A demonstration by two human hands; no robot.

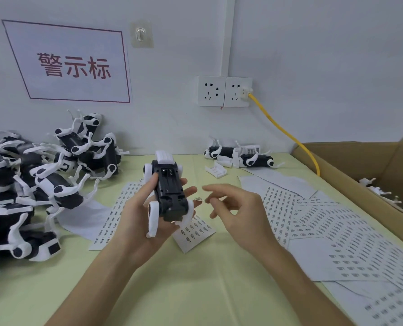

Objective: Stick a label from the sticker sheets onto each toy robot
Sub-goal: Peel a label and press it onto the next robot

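My left hand (144, 215) sits palm up beneath the toy robot (170, 191) and grips it, with the thumb curled over its left flank and the fingertips (190, 191) showing past its right side. My right hand (238, 210) hovers just right of the toy robot, apart from it, fingers spread and loosely bent. My left forearm (116, 267) and right forearm (289, 267), both bare, angle in from below the toy robot.
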